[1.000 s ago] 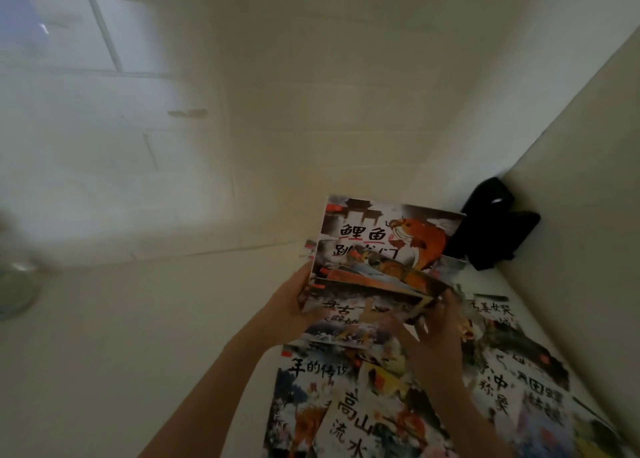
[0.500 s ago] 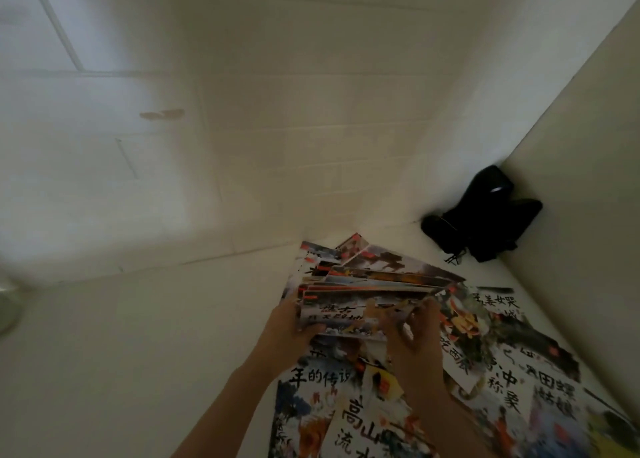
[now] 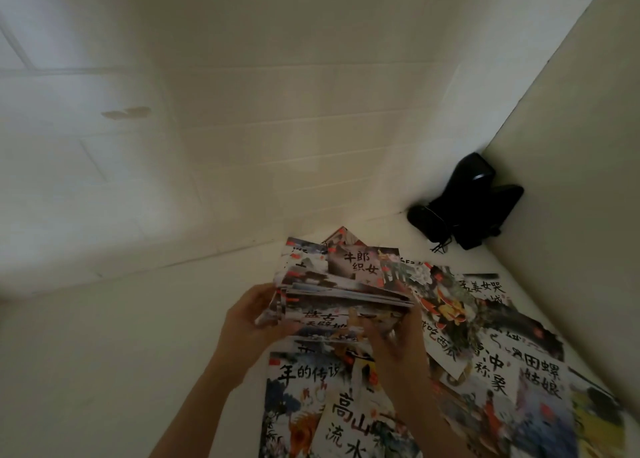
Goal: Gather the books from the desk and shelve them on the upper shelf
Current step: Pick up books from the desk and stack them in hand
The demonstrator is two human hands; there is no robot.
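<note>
Several thin books [image 3: 343, 305] are gripped as a bundle at centre frame, pinched at their edges by the left hand [image 3: 249, 322] and right hand [image 3: 394, 343], seemingly to square them; more books [image 3: 495, 371] are spread across the desk [image 3: 104, 353] at lower right.

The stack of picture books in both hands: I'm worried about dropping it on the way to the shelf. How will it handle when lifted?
The stack of picture books looks thin and soft-covered, so it would probably sag if held by one edge. Its edges are fanned unevenly and the covers seem glossy, so books may slide apart. The left hand and right hand gripping opposite sides should help.
</note>
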